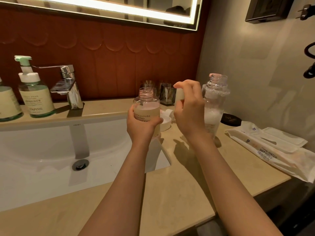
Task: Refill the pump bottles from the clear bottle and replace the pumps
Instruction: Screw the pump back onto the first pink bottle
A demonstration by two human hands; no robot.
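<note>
Pink-tinted pump bottle upright in left hand, mouth up.

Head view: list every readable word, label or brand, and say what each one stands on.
"OTH CLOUDS", start hidden: open bottle in the left hand.
"APING", first letter unclear: green pump bottle.
"HEGII": sink rim.
"WATER WET WIPES": wipes pack.
Smaller print on both bottles and the pack is too blurred to read.
No text seen on the white pump piece in the right hand.
</note>
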